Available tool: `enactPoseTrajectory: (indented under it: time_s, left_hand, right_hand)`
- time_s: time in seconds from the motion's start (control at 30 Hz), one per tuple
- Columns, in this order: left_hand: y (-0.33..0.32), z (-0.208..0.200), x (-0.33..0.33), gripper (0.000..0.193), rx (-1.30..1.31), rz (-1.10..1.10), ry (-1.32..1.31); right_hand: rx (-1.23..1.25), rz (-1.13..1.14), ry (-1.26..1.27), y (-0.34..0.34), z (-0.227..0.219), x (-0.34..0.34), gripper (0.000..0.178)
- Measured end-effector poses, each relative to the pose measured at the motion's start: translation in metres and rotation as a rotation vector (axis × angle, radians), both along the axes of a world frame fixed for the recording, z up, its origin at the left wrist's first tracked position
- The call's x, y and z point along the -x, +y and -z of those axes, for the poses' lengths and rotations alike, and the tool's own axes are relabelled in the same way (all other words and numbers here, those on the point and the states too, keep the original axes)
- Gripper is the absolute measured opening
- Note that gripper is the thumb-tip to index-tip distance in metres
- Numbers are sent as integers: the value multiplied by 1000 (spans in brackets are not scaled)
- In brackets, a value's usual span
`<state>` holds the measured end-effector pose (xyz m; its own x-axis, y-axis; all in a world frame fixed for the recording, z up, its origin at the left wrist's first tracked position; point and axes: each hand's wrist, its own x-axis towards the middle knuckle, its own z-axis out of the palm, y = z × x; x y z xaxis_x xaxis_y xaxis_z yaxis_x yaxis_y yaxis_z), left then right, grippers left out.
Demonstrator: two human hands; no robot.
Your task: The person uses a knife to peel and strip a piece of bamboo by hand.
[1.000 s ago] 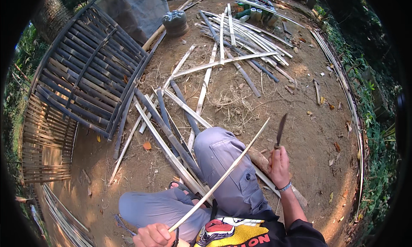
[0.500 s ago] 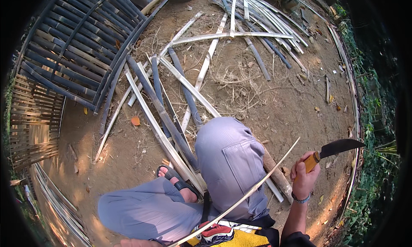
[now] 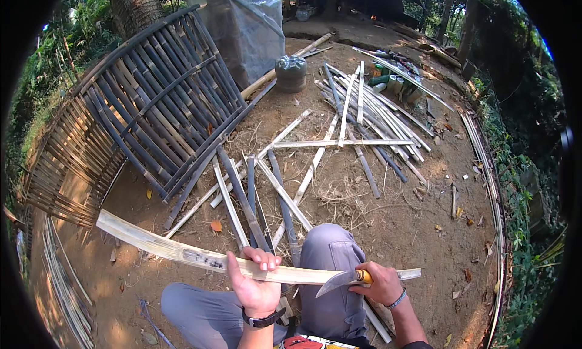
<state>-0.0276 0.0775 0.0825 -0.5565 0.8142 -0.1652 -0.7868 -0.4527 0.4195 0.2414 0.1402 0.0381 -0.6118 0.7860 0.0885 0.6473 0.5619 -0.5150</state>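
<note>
Pale bamboo strip (image 3: 145,240) is gripped in L hand (image 3: 257,291), thumb & fingers wrapped over it; yellow-handled knife (image 3: 335,282) is grasped in R hand (image 3: 383,285). Strip is held crosswise above the knees, R end past R hand; blade is angled over its near edge, contact can't be told. Dark marks (image 3: 203,258) are borne on strip L of L hand, too small to be read. Shirt (image 3: 312,343) print is mostly cut off at bottom. Approx. 0.5 s ago, a narrow-looking length was slanted up to R & knife was held out clear of it; now strip's broad face is shown & L hand is raised into full view.
</note>
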Motion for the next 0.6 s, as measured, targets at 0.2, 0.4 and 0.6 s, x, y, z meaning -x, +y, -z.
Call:
enactPoseTrajectory:
  time_s: [0.2,0.4,0.6]
  left_hand:
    - [6,99,2,121,-12,175,1094]
    - [23,141,-35,82,31,157,1748]
    - [85,138,-54,60,-344,94,2087]
  right_hand:
    - [-50,-17,-158,-3,7,-21,40]
    - [-81,14,-238,-4,10,-62,39]
    - [-68,-18,-230,1,12,-66,40]
